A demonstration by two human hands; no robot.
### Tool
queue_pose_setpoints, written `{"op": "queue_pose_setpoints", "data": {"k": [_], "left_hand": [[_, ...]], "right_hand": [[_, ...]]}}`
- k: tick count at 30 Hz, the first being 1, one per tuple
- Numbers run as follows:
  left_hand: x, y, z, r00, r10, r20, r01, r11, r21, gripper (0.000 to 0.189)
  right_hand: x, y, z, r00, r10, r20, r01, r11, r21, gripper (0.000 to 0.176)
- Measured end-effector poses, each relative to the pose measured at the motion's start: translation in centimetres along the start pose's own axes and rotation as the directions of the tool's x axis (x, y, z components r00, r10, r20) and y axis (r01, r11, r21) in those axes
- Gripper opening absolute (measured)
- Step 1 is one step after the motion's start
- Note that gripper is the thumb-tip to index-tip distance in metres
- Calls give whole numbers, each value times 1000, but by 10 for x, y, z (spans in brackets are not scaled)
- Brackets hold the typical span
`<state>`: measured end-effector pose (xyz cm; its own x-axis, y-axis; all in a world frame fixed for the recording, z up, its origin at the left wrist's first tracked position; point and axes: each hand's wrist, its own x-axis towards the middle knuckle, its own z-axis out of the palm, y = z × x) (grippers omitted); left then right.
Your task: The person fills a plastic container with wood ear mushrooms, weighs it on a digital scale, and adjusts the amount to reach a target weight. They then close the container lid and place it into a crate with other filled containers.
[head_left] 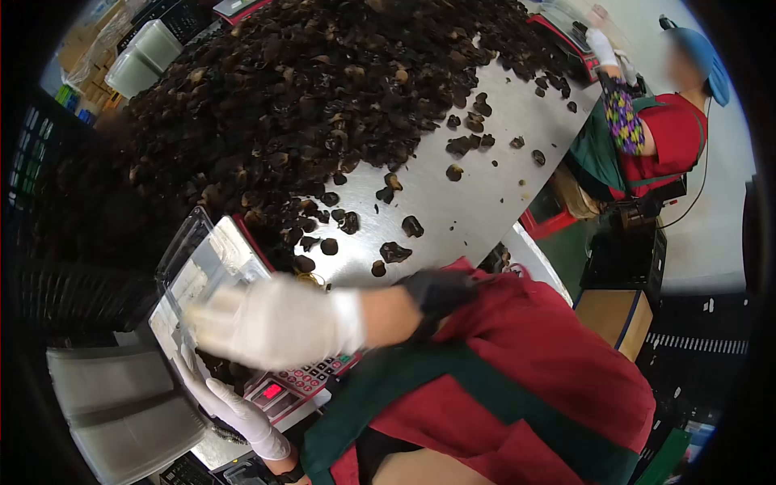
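Note:
My left hand (241, 411), in a white glove, is at the near side of a clear plastic box (187, 319) on the scale. Its fingers are stretched and apart along the box's edge; a firm grip does not show. My right hand (271, 323), also white-gloved, is over the box and smeared by motion, so its fingers cannot be read. Under it, dark pieces that look like wood ear mushrooms (220, 368) show in part. The digital scale (303, 378) has a keypad and a lit red display, partly covered by my right hand and arm.
A big heap of dark mushrooms (299, 89) covers much of the steel table (461, 210), with loose pieces near it. Stacked clear boxes (121, 404) stand at lower left, more tubs (145, 61) at upper left. A co-worker (675, 133) is beside another scale (566, 44) at upper right.

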<state>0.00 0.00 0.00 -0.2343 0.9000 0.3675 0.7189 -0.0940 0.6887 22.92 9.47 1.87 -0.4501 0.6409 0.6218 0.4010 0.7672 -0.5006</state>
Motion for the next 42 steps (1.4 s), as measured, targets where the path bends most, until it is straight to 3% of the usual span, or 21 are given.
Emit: {"op": "queue_pose_setpoints", "data": {"k": [1,2,3,4,5,6,8,12,14,17,18,20,23,26,29,33,36,37,39,40,42], "left_hand": [[3,3,-6,1000,27,12,-27,999,-19,59],[5,3,-15,998,29,60,-28,999,-31,55],[-9,5,19,998,0,59,5,996,-84,55],[-7,10,16,999,0,38,1,999,-39,55],[-5,13,13,1000,3,13,-4,1000,6,55],[-2,13,12,1000,3,10,-3,1000,19,55],[-1,14,13,1000,-17,13,16,999,31,54],[-2,13,13,999,-26,27,23,997,75,53],[-2,11,12,999,-20,46,17,998,66,54],[-4,11,14,999,-33,32,30,997,73,54],[-5,10,15,999,-24,26,23,998,54,55],[-6,11,15,999,-34,28,33,998,45,55],[-6,12,16,999,-48,20,47,998,34,56],[-7,12,17,999,-45,14,44,997,65,55],[-7,9,17,999,-24,22,22,995,99,54],[-7,8,15,999,4,44,-9,994,112,53],[-9,10,16,999,-2,44,-3,996,95,52],[-9,10,15,999,-1,36,-2,996,94,52],[-9,10,14,999,5,53,-12,991,130,50],[-10,11,14,999,-1,47,-6,991,131,50],[-9,10,13,999,10,48,-16,992,129,50]], "right_hand": [[1,-2,1,1000,8,-6,-8,1000,7,35],[-18,21,-12,991,126,-53,-129,990,-50,38],[-57,58,-43,970,234,-59,-241,957,-159,43],[-82,75,-59,907,420,18,-408,889,-206,46],[-107,80,-73,882,469,34,-439,846,-303,47],[-130,84,-79,836,546,55,-494,793,-357,37],[-183,98,-81,833,529,159,-452,819,-354,33],[-207,118,-80,877,468,108,-447,878,-170,26],[-180,123,-80,802,580,-142,-597,772,-218,18],[-143,136,-74,861,394,-321,-497,785,-369,14],[-144,150,-73,862,396,-317,-496,788,-365,14],[-151,172,-69,899,430,-77,-431,845,-316,19],[-159,161,-71,897,435,-83,-442,879,-179,25],[-162,105,-70,896,442,37,-433,889,-151,28],[-177,73,-45,930,321,179,-246,905,-347,27],[-177,84,-24,893,386,232,-334,913,-233,23],[-145,108,-24,883,468,-12,-457,856,-242,21],[-135,111,-21,887,462,-12,-450,859,-242,21],[-119,115,-16,921,388,-30,-365,833,-415,24],[-120,115,-12,930,358,81,-275,826,-492,26],[-132,120,-3,944,307,117,-223,860,-458,25]]}}
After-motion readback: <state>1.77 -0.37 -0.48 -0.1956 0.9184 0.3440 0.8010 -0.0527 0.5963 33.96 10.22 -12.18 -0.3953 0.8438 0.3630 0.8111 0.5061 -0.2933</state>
